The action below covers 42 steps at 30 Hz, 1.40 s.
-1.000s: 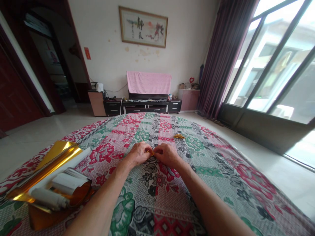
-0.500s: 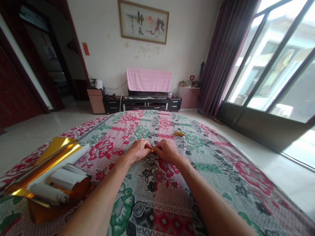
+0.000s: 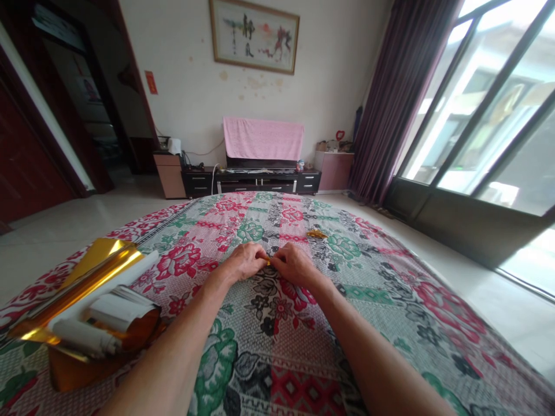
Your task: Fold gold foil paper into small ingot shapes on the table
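a round surface (image 3: 390,300) covered with a floral cloth in red, green and grey filled the lower part of the view, with pale floor tiles around it. on its left edge lay a heap of gold foil sheets (image 3: 82,277), shiny side up, with rolled white-backed foil (image 3: 87,338) lying curled on top and nearer the person. beyond the middle of the surface, toward the far edge, a small crumpled gold piece (image 3: 317,234) lay alone on the cloth, well apart from the hands.

both forearms reached in from the near edge and met around the middle of the surface. the left hand (image 3: 245,261) rested knuckles up on the cloth, its fingers curled in, its grip closed on a small gold foil piece (image 3: 268,262). the right hand (image 3: 295,266) lay just beside it, fingertips turned toward the left hand, its grip closed on the same piece from the other side. only a sliver of the foil showed between the two hands, low against the cloth; its shape could not be told.
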{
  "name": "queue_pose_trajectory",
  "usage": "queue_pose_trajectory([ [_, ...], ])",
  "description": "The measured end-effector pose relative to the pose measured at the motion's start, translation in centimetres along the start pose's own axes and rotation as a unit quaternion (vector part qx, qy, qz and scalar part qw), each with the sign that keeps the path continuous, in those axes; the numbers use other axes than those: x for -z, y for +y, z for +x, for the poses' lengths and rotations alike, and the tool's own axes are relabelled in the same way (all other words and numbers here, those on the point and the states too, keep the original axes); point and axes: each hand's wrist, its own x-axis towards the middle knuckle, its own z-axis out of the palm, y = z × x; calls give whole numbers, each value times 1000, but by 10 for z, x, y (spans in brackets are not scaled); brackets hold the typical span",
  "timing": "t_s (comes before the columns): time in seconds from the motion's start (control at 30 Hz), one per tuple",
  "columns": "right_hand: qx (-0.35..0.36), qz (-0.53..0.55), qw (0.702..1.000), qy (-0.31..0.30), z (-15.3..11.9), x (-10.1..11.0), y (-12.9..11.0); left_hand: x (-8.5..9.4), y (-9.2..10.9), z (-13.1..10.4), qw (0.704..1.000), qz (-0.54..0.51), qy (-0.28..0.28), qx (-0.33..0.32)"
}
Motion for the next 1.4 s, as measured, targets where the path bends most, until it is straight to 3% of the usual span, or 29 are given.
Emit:
queue_pose_trajectory([
  [0.23, -12, -16, 1000, -2, 0, 2, -5, -3, -7, 4, 1000, 3, -6, 6],
  [0.6, -59, -47, 997, -27, 5, 3, -10, 2, 6, 1, 998, 49, -17, 31],
  [1.4, -83, -48, 995, -35, 6, 4, -12, -4, -5, 3, 1000, 19, -5, 10],
])
